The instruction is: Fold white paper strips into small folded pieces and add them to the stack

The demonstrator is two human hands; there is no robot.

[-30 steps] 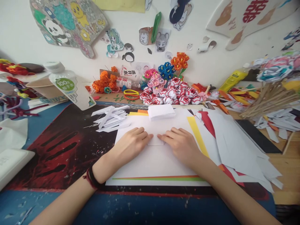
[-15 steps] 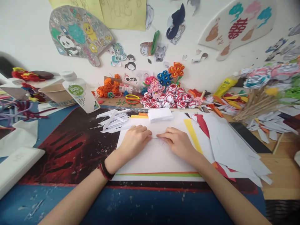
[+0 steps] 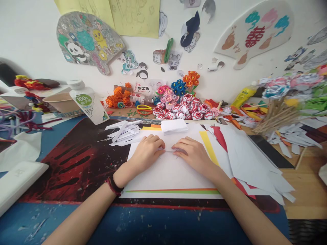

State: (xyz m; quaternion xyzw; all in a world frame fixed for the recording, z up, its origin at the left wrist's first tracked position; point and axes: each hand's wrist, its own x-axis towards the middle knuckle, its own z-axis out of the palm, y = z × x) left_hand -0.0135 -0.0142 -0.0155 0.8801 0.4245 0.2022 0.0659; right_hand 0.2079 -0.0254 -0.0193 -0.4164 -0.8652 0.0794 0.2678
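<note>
A small white piece of paper (image 3: 169,150) lies over the white sheets (image 3: 163,175), its near edge showing as a thin line between my hands. My left hand (image 3: 149,149) is closed at its left end, thumb and curled fingers together. At the right end my right hand (image 3: 192,153) pinches it between thumb and fingers. The white paper hardly stands out from the sheets beneath, so its full outline cannot be made out. Just beyond my hands sits a neat stack of small white papers (image 3: 174,126). Orange and green sheet edges show under the near side of the pile.
White paper strips (image 3: 124,132) lie left of the stack on a dark mat (image 3: 84,163). More loose white sheets (image 3: 247,156) spread at the right. A white bottle (image 3: 88,102), paper flowers (image 3: 189,107) and a yellow bottle (image 3: 244,95) stand along the wall.
My right hand's index finger has drawn back and curled, and its thumb shows more plainly. My left hand stays almost in place. The camera view has tilted up slightly.
</note>
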